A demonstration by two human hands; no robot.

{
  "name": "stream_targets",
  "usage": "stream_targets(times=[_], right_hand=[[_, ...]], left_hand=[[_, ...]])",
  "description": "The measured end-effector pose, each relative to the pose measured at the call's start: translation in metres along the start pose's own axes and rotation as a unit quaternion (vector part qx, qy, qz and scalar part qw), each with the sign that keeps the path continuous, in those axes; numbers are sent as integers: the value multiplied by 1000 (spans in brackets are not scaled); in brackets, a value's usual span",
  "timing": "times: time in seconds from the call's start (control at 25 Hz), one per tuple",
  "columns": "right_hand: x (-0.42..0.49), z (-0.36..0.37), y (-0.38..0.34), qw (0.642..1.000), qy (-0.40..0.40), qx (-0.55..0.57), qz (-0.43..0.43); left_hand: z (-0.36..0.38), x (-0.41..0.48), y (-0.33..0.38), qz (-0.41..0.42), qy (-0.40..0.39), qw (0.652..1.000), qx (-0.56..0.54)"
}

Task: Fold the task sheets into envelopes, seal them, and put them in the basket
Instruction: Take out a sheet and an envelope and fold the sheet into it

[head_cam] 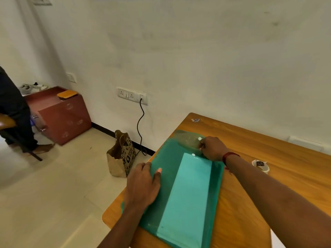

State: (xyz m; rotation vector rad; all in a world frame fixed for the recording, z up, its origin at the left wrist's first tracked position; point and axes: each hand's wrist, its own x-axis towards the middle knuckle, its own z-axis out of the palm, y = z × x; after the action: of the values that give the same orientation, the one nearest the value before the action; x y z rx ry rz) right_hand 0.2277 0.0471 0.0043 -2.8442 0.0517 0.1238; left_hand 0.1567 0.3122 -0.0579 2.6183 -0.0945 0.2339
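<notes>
A translucent green plastic envelope (172,158) lies on the wooden table (268,149), with a folded pale sheet (188,194) showing through it. My left hand (143,183) grips the envelope's left edge, thumb on top. My right hand (213,147) pinches the envelope's open flap (186,138) near its white snap buttons (199,138). No basket is in view.
A roll of tape (260,165) sits on the table right of my right arm. On the floor to the left stand a brown paper bag (121,154) and a red-brown cabinet (60,113). A seated person's legs (16,111) show at far left. A black cable (141,126) hangs from the wall socket.
</notes>
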Motion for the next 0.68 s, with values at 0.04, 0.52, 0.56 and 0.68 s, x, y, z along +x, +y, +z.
stream_targets(times=[0.04, 0.52, 0.56, 0.68], right_hand=[[6, -2, 0, 1000, -20, 6, 9], [21, -24, -1, 968, -217, 110, 63], [22, -24, -1, 967, -226, 102, 60], [20, -22, -2, 964, -234, 114, 59]], left_hand=[[-1, 0, 0, -5, -2, 1000, -6], [1, -1, 0, -31, -5, 998, -63], [2, -1, 0, -30, -5, 997, -65], [1, -2, 1, -27, -3, 997, -71]])
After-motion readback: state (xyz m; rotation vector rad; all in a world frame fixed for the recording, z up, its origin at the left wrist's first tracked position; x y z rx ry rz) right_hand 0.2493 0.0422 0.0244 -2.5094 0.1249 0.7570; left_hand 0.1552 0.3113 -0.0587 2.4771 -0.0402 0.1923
